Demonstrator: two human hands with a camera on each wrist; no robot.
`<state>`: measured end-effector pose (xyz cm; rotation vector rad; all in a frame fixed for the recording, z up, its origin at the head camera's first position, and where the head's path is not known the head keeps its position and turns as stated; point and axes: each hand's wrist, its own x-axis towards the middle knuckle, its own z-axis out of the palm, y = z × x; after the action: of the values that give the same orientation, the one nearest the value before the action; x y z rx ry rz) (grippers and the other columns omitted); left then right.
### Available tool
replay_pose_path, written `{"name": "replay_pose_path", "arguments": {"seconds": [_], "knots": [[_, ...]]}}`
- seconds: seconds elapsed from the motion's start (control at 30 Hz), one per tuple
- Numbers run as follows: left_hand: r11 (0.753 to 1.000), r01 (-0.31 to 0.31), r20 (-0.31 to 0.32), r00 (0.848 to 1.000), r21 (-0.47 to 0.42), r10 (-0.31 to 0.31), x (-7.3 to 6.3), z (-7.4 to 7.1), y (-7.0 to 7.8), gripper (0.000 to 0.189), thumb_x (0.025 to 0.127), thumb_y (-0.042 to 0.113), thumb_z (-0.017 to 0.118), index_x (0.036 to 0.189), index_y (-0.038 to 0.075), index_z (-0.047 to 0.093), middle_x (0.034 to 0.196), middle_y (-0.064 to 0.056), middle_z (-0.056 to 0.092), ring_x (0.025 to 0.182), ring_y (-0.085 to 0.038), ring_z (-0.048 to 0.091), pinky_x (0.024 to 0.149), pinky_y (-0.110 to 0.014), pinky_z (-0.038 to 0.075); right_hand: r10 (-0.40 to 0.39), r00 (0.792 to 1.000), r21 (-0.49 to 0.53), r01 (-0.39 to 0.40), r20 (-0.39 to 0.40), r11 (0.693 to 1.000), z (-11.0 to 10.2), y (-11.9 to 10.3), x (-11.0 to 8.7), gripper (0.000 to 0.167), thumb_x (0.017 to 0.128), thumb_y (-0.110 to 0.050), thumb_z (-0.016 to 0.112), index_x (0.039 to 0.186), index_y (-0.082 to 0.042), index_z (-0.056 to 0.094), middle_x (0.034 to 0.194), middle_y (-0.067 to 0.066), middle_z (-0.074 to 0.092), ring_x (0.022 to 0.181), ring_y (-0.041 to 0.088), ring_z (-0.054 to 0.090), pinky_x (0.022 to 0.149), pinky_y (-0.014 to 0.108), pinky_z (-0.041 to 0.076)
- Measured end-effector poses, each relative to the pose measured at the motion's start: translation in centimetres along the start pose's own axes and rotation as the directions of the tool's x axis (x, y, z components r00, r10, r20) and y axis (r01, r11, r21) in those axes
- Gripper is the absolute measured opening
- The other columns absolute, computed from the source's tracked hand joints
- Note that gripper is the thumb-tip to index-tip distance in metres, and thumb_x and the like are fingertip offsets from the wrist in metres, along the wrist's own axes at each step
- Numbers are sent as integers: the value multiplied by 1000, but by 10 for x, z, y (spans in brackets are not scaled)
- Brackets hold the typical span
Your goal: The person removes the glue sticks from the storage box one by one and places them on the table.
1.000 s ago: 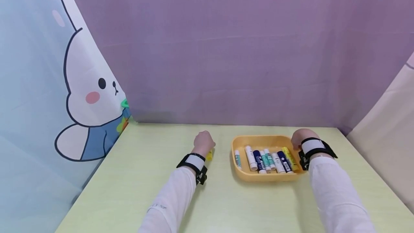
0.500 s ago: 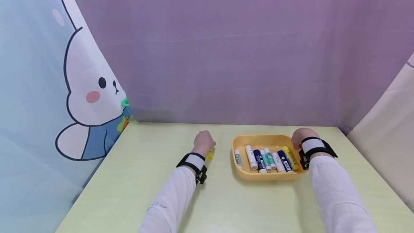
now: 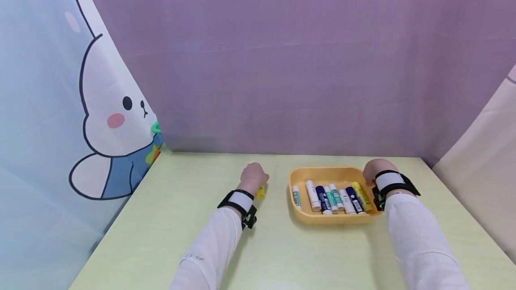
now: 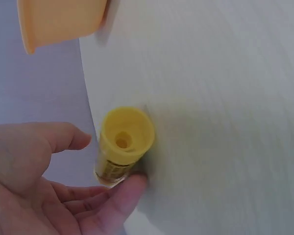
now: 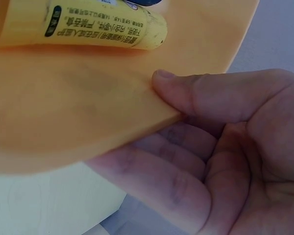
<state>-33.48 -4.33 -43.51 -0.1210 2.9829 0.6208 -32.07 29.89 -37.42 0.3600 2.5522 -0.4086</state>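
Observation:
In the head view my left hand (image 3: 253, 179) is at a yellow glue stick (image 3: 261, 192) on the table, left of the tray. The left wrist view shows the stick's hollow end (image 4: 127, 131) facing the camera. My thumb (image 4: 71, 137) is apart from the stick, while a fingertip (image 4: 132, 188) lies close against its other side; whether it touches cannot be told. My right hand (image 5: 225, 142) pinches the rim of an orange-yellow tray (image 3: 334, 220), thumb inside and fingers under the outside. A yellow glue stick (image 5: 103, 24) lies in the tray near that thumb.
Several white, dark blue and green-labelled glue sticks lie in the tray, among them a white one (image 3: 313, 196) and a dark blue one (image 3: 324, 199). A purple curtain (image 3: 282, 66) hangs behind the pale green table (image 3: 161, 236).
My left hand and wrist have shifted slightly left, and a little more of the yellow glue stick shows. The right hand stays on the tray rim.

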Motion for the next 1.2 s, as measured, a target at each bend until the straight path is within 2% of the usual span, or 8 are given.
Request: {"name": "replay_pose_path", "arguments": {"seconds": [0.17, 0.4, 0.5, 0.57, 0.7, 0.8, 0.93, 1.2], "knots": [[999, -32, -26, 999, 15, 32, -3, -9, 3, 29, 88, 27, 62, 97, -1, 62, 87, -10, 61, 63, -18, 54, 52, -26, 44, -15, 1000, -6, 15, 11, 1000, 0, 0, 1, 14, 85, -1, 51, 80, 1, 65, 61, 2, 41, 56, 14, 41, 55, 24, 36], [993, -108, -40, 993, 45, 110, -11, -31, 24, 36, 91, 30, 57, 62, 10, 53, 69, -4, 56, 57, -16, 54, 46, -25, 42, -22, 1000, -17, 22, 15, 1000, 0, 1, 3, 15, 82, 0, 51, 73, -2, 63, 60, 1, 40, 55, 14, 40, 55, 24, 35], [988, -146, -41, 988, 43, 148, -18, -42, 36, 40, 92, 34, 54, 60, 11, 50, 69, -4, 55, 59, -17, 55, 46, -25, 42, -28, 999, -37, 28, 17, 999, 0, 1, 4, 15, 81, 0, 51, 71, -3, 62, 60, 2, 40, 55, 14, 39, 55, 24, 35], [985, -166, -52, 984, 45, 169, -23, -49, 46, 38, 93, 37, 54, 67, 9, 57, 78, -6, 61, 65, -18, 58, 48, -26, 44, -28, 999, -46, 28, 17, 999, 0, 1, 5, 16, 81, 0, 51, 70, -4, 62, 60, 1, 40, 54, 13, 39, 54, 24, 35], [975, -177, -64, 980, 137, 187, -35, -62, 66, 49, 93, 48, 50, 107, 4, 64, 102, -10, 66, 85, -23, 64, 63, -33, 53, -43, 999, -68, 44, 23, 997, -1, 0, 7, 19, 81, 1, 50, 68, -5, 62, 57, -1, 39, 52, 11, 38, 53, 23, 34], [953, -180, -76, 976, 244, 204, -46, -68, 81, 67, 91, 59, 45, 130, 5, 52, 119, -12, 61, 105, -27, 60, 82, -42, 52, -38, 999, -55, 40, 27, 998, -1, 1, 6, 18, 82, 0, 50, 70, -3, 63, 58, 0, 39, 52, 12, 37, 53, 23, 34], [925, -198, -108, 964, 323, 244, -61, -70, 97, 81, 88, 69, 39, 141, 8, 38, 137, -14, 48, 124, -32, 46, 97, -52, 42, -20, 999, -23, 21, 27, 1000, -1, 0, 4, 16, 82, 0, 51, 74, -2, 64, 59, 1, 38, 54, 13, 38, 54, 23, 34], [907, -321, -190, 906, 274, 378, -84, -63, 115, 99, 81, 75, 43, 153, 21, 2, 157, -17, 5, 144, -38, 5, 110, -61, 15, 30, 999, 50, -31, 24, 998, 0, -1, 3, 14, 81, 1, 51, 75, -1, 64, 61, 3, 40, 56, 15, 41, 56, 24, 36]]}}
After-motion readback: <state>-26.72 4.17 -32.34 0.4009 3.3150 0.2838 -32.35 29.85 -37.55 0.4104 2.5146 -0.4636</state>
